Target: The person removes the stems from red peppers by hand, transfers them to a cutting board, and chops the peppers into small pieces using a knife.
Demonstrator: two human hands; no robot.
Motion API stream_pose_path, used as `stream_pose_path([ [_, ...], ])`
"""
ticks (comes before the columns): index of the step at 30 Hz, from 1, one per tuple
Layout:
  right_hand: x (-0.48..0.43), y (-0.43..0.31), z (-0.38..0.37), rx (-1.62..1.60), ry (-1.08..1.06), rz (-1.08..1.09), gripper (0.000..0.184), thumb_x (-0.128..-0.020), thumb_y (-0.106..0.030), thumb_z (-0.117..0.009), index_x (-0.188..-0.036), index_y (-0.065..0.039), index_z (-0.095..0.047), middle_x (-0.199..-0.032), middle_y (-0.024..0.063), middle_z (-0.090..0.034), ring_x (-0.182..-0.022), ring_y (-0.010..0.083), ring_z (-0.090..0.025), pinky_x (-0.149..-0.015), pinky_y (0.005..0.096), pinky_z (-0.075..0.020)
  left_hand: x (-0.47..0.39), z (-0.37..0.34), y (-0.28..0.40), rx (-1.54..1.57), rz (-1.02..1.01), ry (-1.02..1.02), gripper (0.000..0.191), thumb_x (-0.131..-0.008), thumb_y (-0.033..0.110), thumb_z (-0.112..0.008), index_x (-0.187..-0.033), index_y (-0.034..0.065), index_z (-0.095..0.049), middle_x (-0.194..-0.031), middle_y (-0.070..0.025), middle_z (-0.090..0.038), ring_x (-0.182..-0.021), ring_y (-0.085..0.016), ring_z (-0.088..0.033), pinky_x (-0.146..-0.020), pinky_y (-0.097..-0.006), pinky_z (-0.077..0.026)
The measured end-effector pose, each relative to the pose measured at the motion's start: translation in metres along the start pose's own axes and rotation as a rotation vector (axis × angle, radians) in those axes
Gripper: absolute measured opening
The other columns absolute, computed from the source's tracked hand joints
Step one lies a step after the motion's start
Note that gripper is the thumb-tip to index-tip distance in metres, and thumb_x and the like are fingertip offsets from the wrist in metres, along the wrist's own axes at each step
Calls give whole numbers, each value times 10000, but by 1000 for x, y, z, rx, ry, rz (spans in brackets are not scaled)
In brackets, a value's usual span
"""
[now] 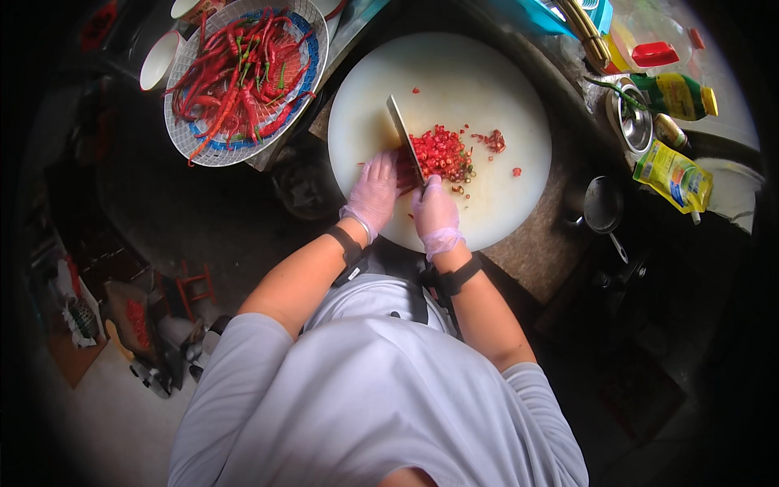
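Note:
My right hand [437, 210], in a thin pinkish disposable glove, grips the handle of a cleaver [403, 133]. The blade stands on edge on a round white cutting board [508, 91]. Left of the blade, my gloved left hand [374, 190] presses on a bunch of uncut red chilli peppers [406, 173], its fingers close to the steel. Most of the bunch is hidden by hand and blade. Chopped red chilli [439, 152] lies heaped against the blade's right side. A smaller clump of bits [494, 142] sits farther right.
A plastic basket of whole red chillies [237, 91] stands at upper left, beside a white cup [162, 61]. At right are a steel bowl [636, 119], a green bottle [675, 96], a yellow pouch [674, 178] and a small pan [604, 206].

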State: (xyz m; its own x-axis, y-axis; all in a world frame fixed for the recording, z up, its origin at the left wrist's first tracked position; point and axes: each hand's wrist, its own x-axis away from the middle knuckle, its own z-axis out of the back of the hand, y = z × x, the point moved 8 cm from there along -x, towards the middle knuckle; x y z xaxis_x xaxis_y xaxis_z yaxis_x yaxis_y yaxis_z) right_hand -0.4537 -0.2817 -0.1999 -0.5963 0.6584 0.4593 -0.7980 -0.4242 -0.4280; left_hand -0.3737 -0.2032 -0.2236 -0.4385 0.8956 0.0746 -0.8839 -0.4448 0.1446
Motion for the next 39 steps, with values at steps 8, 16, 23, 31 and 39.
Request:
stream_pose_path([
  [8,10,22,36,-217,146,7,226,-873,-235,-556,-973,-33,-539,-800,251,-635,-759,438,-615,-690,505,-482,10,32,-2,163,8,97,646,-800,268,-638,-1336,-6,-403,-1363,-178,-397,-1301,-334,-336,-1098,-453,-247],
  [16,29,40,52,-343,215,5,218,-864,-193,-586,-992,-18,-564,-765,243,-633,-728,421,-622,-645,471,-487,26,25,45,204,-421,170,216,-726,241,-671,-924,158,-694,-1121,-47,-545,-1160,-242,-437,-1063,-423,-256],
  [23,31,54,56,-351,247,-11,210,-865,-173,-585,-989,-5,-557,-746,251,-622,-711,423,-617,-628,457,-486,16,25,40,167,-293,235,76,-721,214,-664,-718,141,-647,-908,-16,-553,-985,-220,-486,-886,-381,-342],
  [31,39,53,61,-307,173,-51,203,-862,-180,-583,-938,4,-542,-732,253,-616,-709,436,-610,-626,469,-480,12,39,15,203,-94,258,191,-681,237,-719,-807,141,-613,-962,-29,-522,-1026,-242,-460,-885,-394,-342],
  [39,57,29,47,-116,-15,-12,208,-876,-207,-551,-906,-8,-497,-710,259,-611,-705,441,-606,-647,513,-474,23,52,-8,351,17,386,674,-648,268,-774,-1205,90,-438,-1272,-178,-394,-1239,-357,-364,-1034,-467,-270],
])
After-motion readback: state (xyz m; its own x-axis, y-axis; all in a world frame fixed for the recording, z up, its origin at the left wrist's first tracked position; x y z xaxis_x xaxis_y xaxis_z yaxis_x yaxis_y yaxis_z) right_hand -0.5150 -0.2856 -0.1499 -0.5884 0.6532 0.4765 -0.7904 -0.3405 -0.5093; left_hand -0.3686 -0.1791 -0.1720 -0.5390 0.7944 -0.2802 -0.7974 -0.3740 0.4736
